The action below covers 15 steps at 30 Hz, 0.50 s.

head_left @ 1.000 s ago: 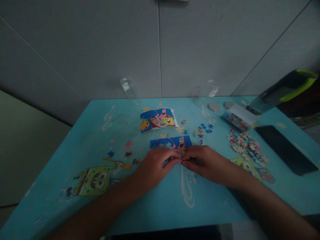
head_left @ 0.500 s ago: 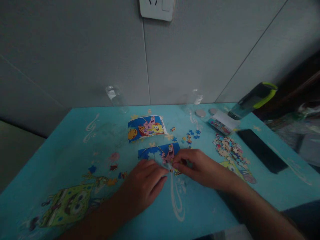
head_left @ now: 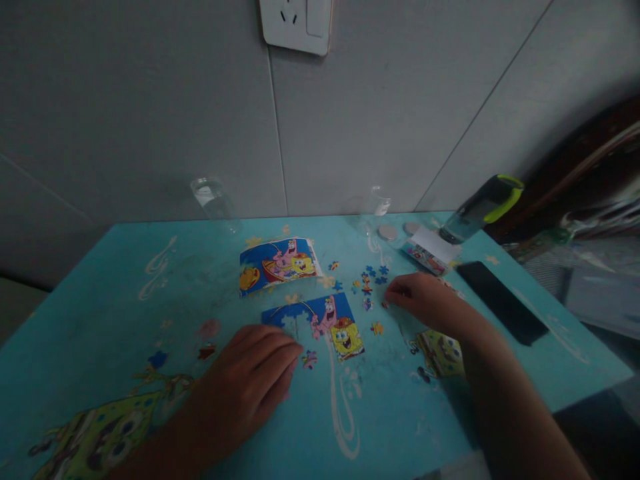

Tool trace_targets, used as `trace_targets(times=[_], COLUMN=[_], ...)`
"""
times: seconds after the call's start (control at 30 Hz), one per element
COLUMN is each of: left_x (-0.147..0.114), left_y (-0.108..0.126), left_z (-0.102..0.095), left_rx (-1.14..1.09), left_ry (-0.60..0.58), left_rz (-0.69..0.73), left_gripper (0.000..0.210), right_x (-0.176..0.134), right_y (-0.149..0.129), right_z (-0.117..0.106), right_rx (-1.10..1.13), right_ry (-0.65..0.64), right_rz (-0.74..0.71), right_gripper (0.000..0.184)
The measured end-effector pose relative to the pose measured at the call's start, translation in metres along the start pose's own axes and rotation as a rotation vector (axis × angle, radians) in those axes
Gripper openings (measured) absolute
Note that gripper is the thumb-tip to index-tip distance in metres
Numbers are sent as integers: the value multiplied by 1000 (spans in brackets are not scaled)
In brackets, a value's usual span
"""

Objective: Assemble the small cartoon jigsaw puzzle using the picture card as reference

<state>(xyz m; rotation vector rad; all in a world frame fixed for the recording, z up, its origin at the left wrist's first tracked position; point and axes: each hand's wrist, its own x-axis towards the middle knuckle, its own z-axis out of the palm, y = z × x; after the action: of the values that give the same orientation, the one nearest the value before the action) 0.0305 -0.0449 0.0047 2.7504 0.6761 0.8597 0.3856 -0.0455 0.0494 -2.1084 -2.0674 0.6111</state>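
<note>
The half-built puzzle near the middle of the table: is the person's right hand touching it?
Apart. The head view shows bare blue table and a loose piece between the right hand and the half-built puzzle; the hand is off to its right.

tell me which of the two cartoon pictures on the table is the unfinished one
The near puzzle picture, just ahead of the left hand, has gaps along its edge. The far picture looks whole.

Wall socket (head_left: pixel 296 24) above the surface (head_left: pixel 125 300); clear glass (head_left: pixel 210 195) at rear edge; green-capped bottle (head_left: pixel 477 208) and black phone (head_left: pixel 501 302) at right.
</note>
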Motion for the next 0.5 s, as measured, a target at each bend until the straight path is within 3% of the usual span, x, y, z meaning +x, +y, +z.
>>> trace_targets(times=[0.2, 0.5], left_x=[0, -3], left_y=[0, -4], left_z=[2, 4], left_rx=[-13, 14], left_ry=[-26, -51], left_rz=[34, 22], left_gripper=[22, 25], right_x=[1, 2], right_y=[-5, 0], right_z=[4, 8], right_rx=[25, 1], right_ry=[-19, 60], right_rz=[5, -40], right_gripper=[20, 15])
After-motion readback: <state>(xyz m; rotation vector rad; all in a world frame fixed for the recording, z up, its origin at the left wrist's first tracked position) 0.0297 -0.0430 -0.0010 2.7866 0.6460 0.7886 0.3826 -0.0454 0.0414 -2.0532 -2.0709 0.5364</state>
